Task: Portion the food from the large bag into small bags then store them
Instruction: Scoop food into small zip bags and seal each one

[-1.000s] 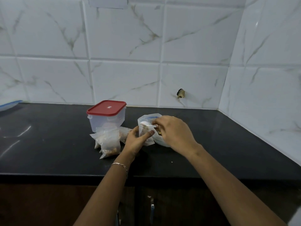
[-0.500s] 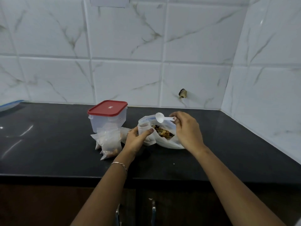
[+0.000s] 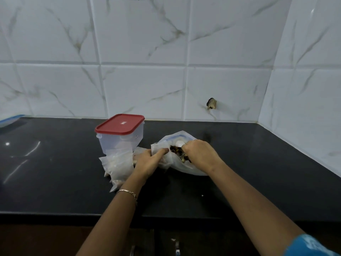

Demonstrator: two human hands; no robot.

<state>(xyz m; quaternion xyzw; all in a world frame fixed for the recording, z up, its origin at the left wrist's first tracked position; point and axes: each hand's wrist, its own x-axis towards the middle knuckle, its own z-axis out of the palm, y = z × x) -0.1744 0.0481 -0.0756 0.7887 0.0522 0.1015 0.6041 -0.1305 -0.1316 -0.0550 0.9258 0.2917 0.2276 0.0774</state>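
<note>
Several filled small bags (image 3: 119,164) lie on the black surface (image 3: 55,172), before a red-lidded box (image 3: 120,126). Beside them the left hand (image 3: 147,161) grips one small bag (image 3: 159,147). Further right, the right hand (image 3: 201,154), curled on a white scoop (image 3: 180,144), is inside the large bag (image 3: 184,169).

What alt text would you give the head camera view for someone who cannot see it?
A person's right hand holds a white scoop inside a large bag of brown food on a black counter, while the left hand grips a small bag beside it. More filled small bags lie to the left, before a red-lidded container.
</note>
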